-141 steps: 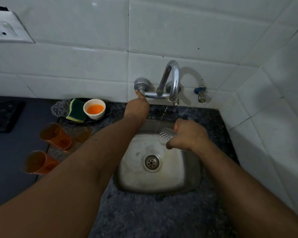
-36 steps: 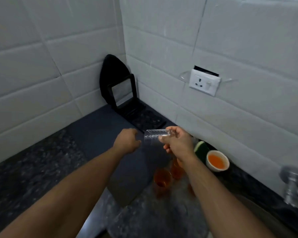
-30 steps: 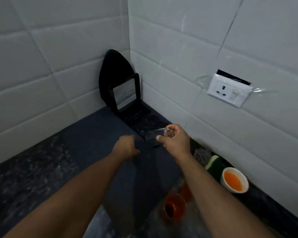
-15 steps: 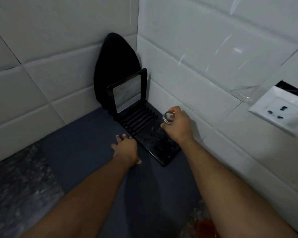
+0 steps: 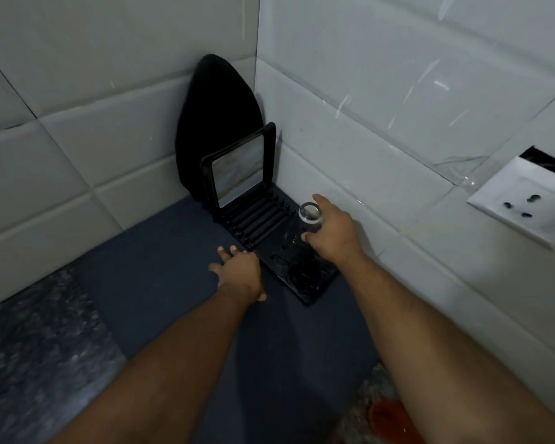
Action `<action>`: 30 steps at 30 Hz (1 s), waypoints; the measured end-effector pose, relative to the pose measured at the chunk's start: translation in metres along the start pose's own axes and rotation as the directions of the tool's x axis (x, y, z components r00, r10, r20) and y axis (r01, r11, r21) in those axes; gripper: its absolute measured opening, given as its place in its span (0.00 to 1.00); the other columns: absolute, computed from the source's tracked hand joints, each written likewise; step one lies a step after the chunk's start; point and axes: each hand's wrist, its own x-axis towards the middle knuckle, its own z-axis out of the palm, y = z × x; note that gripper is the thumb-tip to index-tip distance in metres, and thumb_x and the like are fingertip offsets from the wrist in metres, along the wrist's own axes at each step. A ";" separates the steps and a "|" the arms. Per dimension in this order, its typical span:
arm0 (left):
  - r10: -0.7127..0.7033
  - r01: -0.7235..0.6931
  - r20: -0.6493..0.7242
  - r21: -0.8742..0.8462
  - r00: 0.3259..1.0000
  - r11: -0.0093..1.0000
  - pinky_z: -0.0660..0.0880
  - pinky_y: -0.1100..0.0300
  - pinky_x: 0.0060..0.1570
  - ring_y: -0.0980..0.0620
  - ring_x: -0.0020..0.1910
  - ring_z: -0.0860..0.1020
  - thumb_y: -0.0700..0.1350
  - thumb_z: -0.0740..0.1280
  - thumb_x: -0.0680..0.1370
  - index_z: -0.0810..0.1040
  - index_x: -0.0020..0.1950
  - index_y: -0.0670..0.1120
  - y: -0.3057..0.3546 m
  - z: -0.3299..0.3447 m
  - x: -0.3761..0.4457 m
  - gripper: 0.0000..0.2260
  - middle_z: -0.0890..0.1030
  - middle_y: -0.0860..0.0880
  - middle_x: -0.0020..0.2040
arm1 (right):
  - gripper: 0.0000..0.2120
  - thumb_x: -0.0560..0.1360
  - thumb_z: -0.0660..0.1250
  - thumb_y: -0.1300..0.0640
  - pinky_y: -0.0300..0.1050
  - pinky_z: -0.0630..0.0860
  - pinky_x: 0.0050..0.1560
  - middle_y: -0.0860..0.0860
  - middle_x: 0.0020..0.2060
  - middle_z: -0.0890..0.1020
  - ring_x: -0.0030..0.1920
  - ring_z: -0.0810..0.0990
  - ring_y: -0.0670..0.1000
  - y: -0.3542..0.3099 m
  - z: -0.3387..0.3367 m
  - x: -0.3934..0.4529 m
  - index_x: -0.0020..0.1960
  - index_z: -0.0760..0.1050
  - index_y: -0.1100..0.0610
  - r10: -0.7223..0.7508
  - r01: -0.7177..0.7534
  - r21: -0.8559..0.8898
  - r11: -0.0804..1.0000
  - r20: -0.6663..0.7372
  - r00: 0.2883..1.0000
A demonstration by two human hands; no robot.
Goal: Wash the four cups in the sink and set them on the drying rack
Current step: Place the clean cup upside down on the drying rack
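- The drying rack (image 5: 297, 267) lay on the desk (image 5: 148, 283) in its far corner, along the right wall.
- A cup (image 5: 309, 219) stood on the rack.
- A socket (image 5: 523, 209) sat on that wall, right of the rack.

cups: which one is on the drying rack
The clear glass cup under the right hand, upside down on the black drying rack. The orange plastic cup sits far off on the wet counter.

Both forearms are bare from the bottom of the view up to the wrists, with no sleeve, watch, ring or glove on them, and the left hand (image 5: 238, 273) and right hand (image 5: 332, 233) show short, plain, unpainted fingernails.
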 end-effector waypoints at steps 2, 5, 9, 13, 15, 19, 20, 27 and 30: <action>0.009 -0.009 -0.011 -0.014 1.000 1.000 0.60 0.28 0.74 0.33 0.84 0.46 0.56 0.82 0.71 0.55 0.85 0.42 -0.002 0.002 -0.007 0.53 0.49 0.39 0.86 | 0.41 0.69 0.80 0.64 0.49 0.78 0.66 0.54 0.59 0.82 0.55 0.83 0.55 -0.001 -0.014 -0.027 0.79 0.69 0.54 -0.015 0.016 0.032 0.999 -0.013 1.000; 0.025 -0.027 -0.063 -0.030 0.998 0.999 0.61 0.30 0.74 0.35 0.83 0.52 0.56 0.78 0.75 0.59 0.84 0.43 -0.002 0.009 -0.029 0.45 0.53 0.40 0.85 | 0.33 0.70 0.78 0.66 0.45 0.81 0.59 0.48 0.50 0.81 0.44 0.82 0.50 -0.003 -0.038 -0.079 0.73 0.76 0.54 -0.055 0.057 0.071 0.996 -0.031 0.998; 0.148 -0.129 -0.275 0.085 0.950 0.988 0.72 0.47 0.64 0.43 0.65 0.76 0.42 0.67 0.80 0.79 0.59 0.47 0.012 0.027 -0.080 0.08 0.80 0.44 0.64 | 0.28 0.72 0.79 0.61 0.44 0.80 0.60 0.52 0.57 0.83 0.48 0.80 0.47 0.007 -0.068 -0.146 0.71 0.79 0.54 -0.036 0.035 0.033 0.999 0.036 0.999; 0.170 -0.241 -0.340 -0.182 0.925 0.953 0.78 0.55 0.39 0.46 0.40 0.79 0.42 0.66 0.79 0.74 0.35 0.44 0.031 0.045 -0.142 0.13 0.83 0.44 0.43 | 0.23 0.74 0.79 0.57 0.49 0.81 0.59 0.52 0.57 0.85 0.48 0.81 0.49 0.028 -0.103 -0.220 0.68 0.81 0.53 -0.032 0.034 -0.059 0.998 0.032 0.999; 0.160 -0.277 -0.393 -0.263 0.905 0.924 0.79 0.53 0.37 0.46 0.37 0.80 0.45 0.68 0.80 0.80 0.38 0.43 0.039 0.046 -0.172 0.12 0.82 0.46 0.38 | 0.22 0.74 0.79 0.54 0.50 0.82 0.59 0.51 0.56 0.85 0.49 0.83 0.49 0.036 -0.116 -0.252 0.67 0.82 0.53 -0.026 0.026 -0.082 0.996 0.001 1.000; 0.315 -0.472 -0.510 -0.214 0.801 0.855 0.81 0.52 0.41 0.47 0.39 0.82 0.49 0.69 0.81 0.85 0.45 0.44 0.075 0.048 -0.240 0.11 0.86 0.47 0.41 | 0.23 0.72 0.80 0.52 0.51 0.82 0.59 0.51 0.56 0.86 0.54 0.85 0.51 0.063 -0.140 -0.315 0.66 0.82 0.53 0.029 -0.033 -0.095 0.995 -0.037 0.999; 0.365 -0.521 -0.526 -0.182 0.768 0.834 0.83 0.50 0.43 0.47 0.40 0.83 0.51 0.69 0.81 0.86 0.46 0.45 0.088 0.048 -0.256 0.11 0.86 0.48 0.42 | 0.23 0.71 0.80 0.52 0.51 0.82 0.58 0.52 0.57 0.87 0.55 0.85 0.52 0.069 -0.145 -0.327 0.65 0.83 0.53 0.047 -0.054 -0.102 0.993 -0.063 0.997; 0.587 -0.678 -0.446 -0.062 0.676 0.733 0.74 0.52 0.34 0.42 0.37 0.80 0.54 0.61 0.71 0.78 0.40 0.47 0.170 0.099 -0.357 0.12 0.81 0.47 0.37 | 0.27 0.66 0.77 0.58 0.53 0.82 0.54 0.56 0.55 0.87 0.56 0.84 0.59 0.131 -0.160 -0.397 0.65 0.82 0.54 0.192 -0.199 -0.127 0.972 -0.063 0.979; 0.627 -0.662 -0.288 -0.032 0.724 0.749 0.78 0.49 0.38 0.41 0.42 0.83 0.52 0.65 0.75 0.79 0.42 0.46 0.177 0.136 -0.373 0.10 0.83 0.44 0.42 | 0.34 0.66 0.78 0.57 0.54 0.80 0.61 0.57 0.63 0.83 0.63 0.82 0.60 0.151 -0.146 -0.407 0.72 0.77 0.55 0.241 -0.237 -0.115 0.965 0.017 0.970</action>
